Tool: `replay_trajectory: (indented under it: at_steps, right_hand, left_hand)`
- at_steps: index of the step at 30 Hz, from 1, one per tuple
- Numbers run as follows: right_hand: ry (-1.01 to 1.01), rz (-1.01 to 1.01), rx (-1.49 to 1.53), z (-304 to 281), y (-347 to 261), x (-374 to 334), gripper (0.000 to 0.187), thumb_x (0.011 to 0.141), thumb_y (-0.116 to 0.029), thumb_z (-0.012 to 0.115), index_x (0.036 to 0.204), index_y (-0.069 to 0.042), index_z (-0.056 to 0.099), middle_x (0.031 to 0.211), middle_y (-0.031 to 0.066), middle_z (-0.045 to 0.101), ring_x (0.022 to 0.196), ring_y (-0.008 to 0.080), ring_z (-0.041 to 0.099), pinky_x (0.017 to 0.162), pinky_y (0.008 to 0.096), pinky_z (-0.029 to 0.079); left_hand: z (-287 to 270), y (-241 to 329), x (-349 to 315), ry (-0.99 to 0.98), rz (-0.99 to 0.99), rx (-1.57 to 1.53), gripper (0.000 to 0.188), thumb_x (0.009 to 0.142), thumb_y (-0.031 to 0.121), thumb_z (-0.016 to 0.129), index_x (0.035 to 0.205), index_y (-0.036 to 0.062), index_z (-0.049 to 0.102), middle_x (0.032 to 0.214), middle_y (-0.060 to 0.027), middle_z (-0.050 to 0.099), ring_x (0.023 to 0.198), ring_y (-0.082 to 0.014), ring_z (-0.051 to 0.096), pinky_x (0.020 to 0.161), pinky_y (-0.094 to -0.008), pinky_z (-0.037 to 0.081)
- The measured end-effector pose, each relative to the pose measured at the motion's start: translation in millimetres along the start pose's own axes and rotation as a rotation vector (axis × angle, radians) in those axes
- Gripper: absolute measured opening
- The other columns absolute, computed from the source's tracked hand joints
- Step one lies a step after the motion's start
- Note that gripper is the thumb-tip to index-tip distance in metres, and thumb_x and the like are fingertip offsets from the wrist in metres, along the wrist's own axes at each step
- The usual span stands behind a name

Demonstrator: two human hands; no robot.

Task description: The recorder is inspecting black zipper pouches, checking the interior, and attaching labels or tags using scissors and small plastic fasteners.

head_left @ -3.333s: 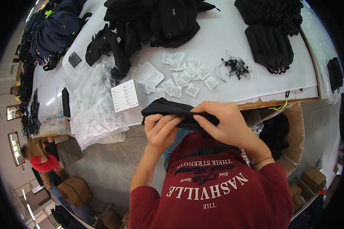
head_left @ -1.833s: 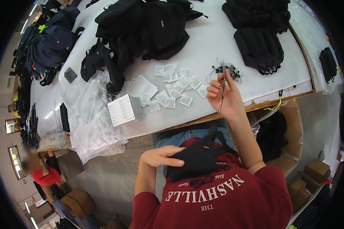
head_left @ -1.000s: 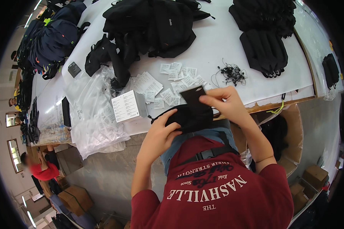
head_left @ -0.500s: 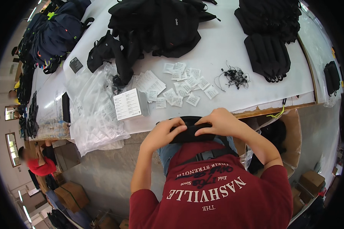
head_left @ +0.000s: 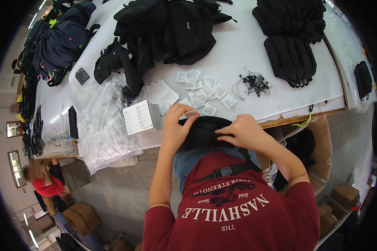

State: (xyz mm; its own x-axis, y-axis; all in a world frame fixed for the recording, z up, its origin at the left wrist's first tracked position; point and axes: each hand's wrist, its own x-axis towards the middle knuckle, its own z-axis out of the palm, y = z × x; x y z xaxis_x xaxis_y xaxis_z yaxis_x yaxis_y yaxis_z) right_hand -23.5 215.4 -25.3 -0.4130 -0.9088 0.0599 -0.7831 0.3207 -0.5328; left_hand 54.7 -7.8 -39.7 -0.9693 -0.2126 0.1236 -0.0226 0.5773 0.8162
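A soft black pouch (head_left: 206, 129) rests over my lap at the table's front edge, its upper part lifted and spread. My right hand (head_left: 244, 132) pinches the right side of the pouch between thumb and fingers. Just left of the pouch, my left hand (head_left: 178, 124) is closed at the table edge, with a small white printed label (head_left: 191, 113) between thumb and forefinger. Beyond it lie several loose white labels (head_left: 199, 97) and a fanned heap of larger labels (head_left: 160, 94). The inside of the pouch is too dark to make out.
A stack of white printed cards (head_left: 140, 118) stands left of my hands, beside clear plastic bags (head_left: 100, 125). Thin black cords (head_left: 255, 83) lie tangled to the right. Black bags (head_left: 188, 33) and folded black pouches (head_left: 290, 60) are farther back. An open carton (head_left: 322, 146) sits below the table.
My left hand has left the pouch and moved forward onto the table edge, closing on a label. The pouch has risen and spread, with my right hand still on it.
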Motion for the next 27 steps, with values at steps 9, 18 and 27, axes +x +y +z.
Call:
replay_trajectory:
  at_steps: [9,18,27]
  right_hand:
    - [0.306,-0.097,-0.163,-17,-9,16,0.020,0.074,-0.030,0.073,0.090,-0.018,0.074,0.048,-0.0007,0.053,0.044,0.0161,0.049,0.051,0.0292,0.034]
    - [0.474,0.072,0.254,-13,-40,21,0.021,0.075,-0.021,0.075,0.095,-0.015,0.074,0.047,0.0000,0.050,0.039,0.0149,0.035,0.049,0.0283,0.029]
    - [0.424,0.547,1.155,10,-30,7,0.031,0.097,-0.018,0.045,0.085,0.003,0.064,0.059,-0.0075,0.035,0.055,0.0017,0.030,0.051,0.0206,0.024]
  left_hand:
    - [-3,22,-12,0.392,0.106,0.007,0.059,0.072,0.023,0.078,0.123,0.0074,0.050,0.128,-0.0113,0.046,0.122,-0.0287,0.037,0.103,-0.0414,0.029]
    - [49,-7,-54,0.170,-0.490,-1.735,0.056,0.084,0.026,0.070,0.131,0.0094,0.043,0.121,-0.0054,0.054,0.109,-0.0225,0.054,0.097,-0.0398,0.043]
    - [37,19,-31,0.513,-0.503,-1.529,0.038,0.090,0.027,0.061,0.120,0.0052,0.054,0.112,-0.0078,0.061,0.103,-0.0217,0.059,0.093,-0.0374,0.047]
